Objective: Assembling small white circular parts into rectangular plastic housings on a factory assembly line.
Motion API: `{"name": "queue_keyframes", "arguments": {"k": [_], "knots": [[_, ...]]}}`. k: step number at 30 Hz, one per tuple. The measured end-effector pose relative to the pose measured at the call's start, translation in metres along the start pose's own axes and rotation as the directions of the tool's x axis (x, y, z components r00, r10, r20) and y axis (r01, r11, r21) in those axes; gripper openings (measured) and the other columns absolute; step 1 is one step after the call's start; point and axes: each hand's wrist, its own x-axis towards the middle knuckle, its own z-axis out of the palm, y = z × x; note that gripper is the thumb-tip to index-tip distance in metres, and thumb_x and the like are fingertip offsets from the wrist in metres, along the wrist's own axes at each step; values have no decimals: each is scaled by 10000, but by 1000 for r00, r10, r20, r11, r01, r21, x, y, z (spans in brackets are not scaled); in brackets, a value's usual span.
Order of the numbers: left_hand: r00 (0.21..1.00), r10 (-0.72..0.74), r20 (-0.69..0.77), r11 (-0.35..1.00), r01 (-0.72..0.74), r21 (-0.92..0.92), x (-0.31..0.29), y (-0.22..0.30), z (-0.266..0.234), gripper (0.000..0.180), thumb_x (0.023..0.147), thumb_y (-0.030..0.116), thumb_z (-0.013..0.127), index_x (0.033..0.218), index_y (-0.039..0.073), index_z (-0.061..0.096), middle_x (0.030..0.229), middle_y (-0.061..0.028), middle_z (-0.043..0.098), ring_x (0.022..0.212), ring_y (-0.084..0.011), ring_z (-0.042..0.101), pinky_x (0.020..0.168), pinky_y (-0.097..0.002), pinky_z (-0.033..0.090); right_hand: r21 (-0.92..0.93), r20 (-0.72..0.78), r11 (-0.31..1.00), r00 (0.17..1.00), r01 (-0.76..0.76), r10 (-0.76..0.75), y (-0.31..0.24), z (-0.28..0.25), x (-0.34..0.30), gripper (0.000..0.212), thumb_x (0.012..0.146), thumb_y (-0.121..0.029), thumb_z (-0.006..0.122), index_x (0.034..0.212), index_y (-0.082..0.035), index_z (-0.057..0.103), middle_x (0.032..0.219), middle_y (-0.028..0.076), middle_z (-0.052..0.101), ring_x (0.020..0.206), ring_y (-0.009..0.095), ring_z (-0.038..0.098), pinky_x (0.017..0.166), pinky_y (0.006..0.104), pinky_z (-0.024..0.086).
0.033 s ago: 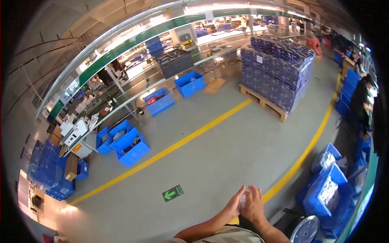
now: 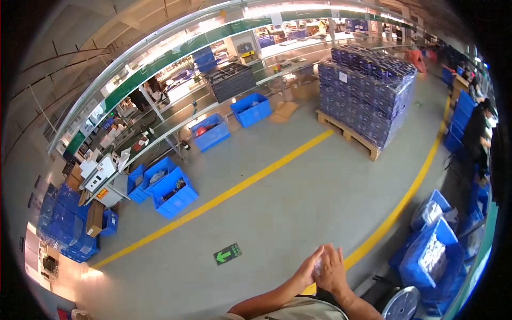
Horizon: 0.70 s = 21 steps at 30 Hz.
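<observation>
My left hand (image 2: 307, 267) and my right hand (image 2: 333, 273) are brought together at the lower middle, in front of my body. Between the palms is a small clear, whitish thing (image 2: 318, 264), perhaps plastic. Most of it is hidden by the fingers, and its kind cannot be made out. The left hand cups it from the left with the thumb side up. Over its right side lie the right hand's fingers, held close together and pointing away from me.
Right of my hands stand blue bins (image 2: 433, 255) with white pieces and a round metal stool seat (image 2: 401, 305). Ahead is a wrapped pallet stack (image 2: 365, 98). Blue crates (image 2: 175, 193) line the workbench at left. A yellow line (image 2: 240, 186) and a green arrow sign (image 2: 228, 254) mark the floor.
The right fingers have closed together and further over the clear thing, so less of it shows. The surroundings have barely shifted.
</observation>
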Motion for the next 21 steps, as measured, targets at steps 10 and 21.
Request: {"name": "queue_keyframes", "arguments": {"k": [10,21], "knots": [[722,619,309,416,-636,650,211,42,62,560,911,518,507,1305,125,450,1262,-83,546,1140,-234,531,954,-373,417,436,-94,899,996,48,-8,146,-33,127,711,836,-330,575,1394,32,323,1458,296,247,1334,452,298,1093,508,255],[555,687,470,549,-819,164,344,130,212,758,890,560,503,1453,113,265,1454,-92,366,1336,-311,339,1088,-440,264,228,-449,965,893,128,-12,317,-118,272,530,744,-228,640,1223,-24,543,1281,246,486,1211,429,447,981,462,392]]}}
